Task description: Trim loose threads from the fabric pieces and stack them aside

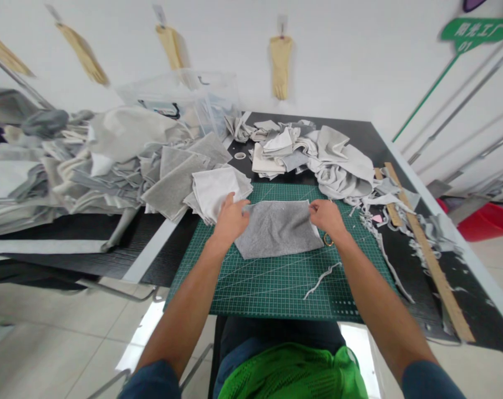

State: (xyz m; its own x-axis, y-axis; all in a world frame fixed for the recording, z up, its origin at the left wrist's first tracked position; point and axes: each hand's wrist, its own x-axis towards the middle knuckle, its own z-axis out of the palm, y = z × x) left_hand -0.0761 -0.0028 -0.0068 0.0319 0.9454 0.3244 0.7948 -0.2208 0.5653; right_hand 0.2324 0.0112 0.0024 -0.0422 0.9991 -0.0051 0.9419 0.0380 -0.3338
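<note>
A grey square of cloth (278, 228) lies on the green cutting mat (276, 282). My left hand (230, 220) pinches its upper left corner, fingers closed on the fabric. At the upper right corner my right hand (328, 216) grips the edge the same way. A thin grey offcut strip (323, 279) lies on the mat just below my right wrist. A stack of white cloth squares (216, 191) sits right beside my left hand.
Piles of grey and white fabric (110, 166) cover the left table. More crumpled pieces (313, 152) lie behind the mat. A long wooden ruler (426, 249) and scraps lie to the right. A clear plastic bin (184, 100) stands at the back.
</note>
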